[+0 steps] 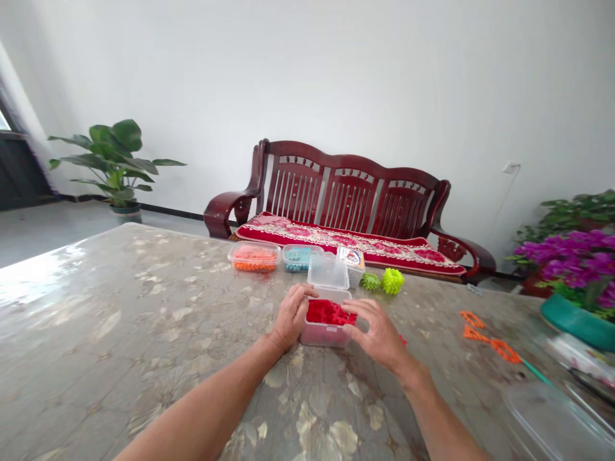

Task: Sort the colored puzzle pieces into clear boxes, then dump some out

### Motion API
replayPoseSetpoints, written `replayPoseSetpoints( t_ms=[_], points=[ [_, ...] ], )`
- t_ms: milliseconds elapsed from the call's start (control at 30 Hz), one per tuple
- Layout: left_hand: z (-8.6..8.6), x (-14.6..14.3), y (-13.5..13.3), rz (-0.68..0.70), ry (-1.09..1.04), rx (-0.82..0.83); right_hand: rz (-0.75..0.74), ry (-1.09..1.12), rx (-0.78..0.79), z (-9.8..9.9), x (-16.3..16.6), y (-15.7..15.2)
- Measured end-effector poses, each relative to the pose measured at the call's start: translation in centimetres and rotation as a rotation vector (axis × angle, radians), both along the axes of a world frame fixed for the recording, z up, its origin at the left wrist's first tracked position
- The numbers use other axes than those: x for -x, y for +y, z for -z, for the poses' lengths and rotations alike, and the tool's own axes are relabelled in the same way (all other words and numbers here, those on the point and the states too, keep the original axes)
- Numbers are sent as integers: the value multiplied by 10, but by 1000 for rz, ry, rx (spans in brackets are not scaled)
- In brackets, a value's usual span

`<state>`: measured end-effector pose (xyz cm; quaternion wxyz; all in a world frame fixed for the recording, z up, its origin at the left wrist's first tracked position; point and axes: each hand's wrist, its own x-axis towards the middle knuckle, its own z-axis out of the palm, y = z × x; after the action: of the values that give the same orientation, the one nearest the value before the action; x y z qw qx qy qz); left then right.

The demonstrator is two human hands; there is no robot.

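Single head-worn view. The camera looked forward and slightly down from above the near side of the table (158,365), along the wearer's arms (206,400). The left hand (291,318) and right hand (377,330) lay close, below centre; the wooden bench (348,195) stood farther off, before the white wall (307,70).
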<state>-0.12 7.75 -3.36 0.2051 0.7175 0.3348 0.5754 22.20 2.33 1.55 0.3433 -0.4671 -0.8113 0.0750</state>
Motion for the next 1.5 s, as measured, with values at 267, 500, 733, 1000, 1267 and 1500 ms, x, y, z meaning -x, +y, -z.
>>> replayPoseSetpoints(
  t_ms=[267,500,733,1000,1267,1500],
  points=[
    [-2,-1,-1,-9,4,-10,19,105,45,3,6,-1],
    [-4,-1,-2,-9,13,-7,114,315,134,3,13,-1],
    [-2,-1,0,-11,27,-6,68,394,104,4,14,3],
    [-1,0,0,10,22,-2,112,370,28,8,4,10],
    [-3,0,-1,8,18,5,453,-162,240,-1,-83,11],
    [-4,-1,-1,-4,16,4,512,-359,242,24,-93,4]
  ],
)
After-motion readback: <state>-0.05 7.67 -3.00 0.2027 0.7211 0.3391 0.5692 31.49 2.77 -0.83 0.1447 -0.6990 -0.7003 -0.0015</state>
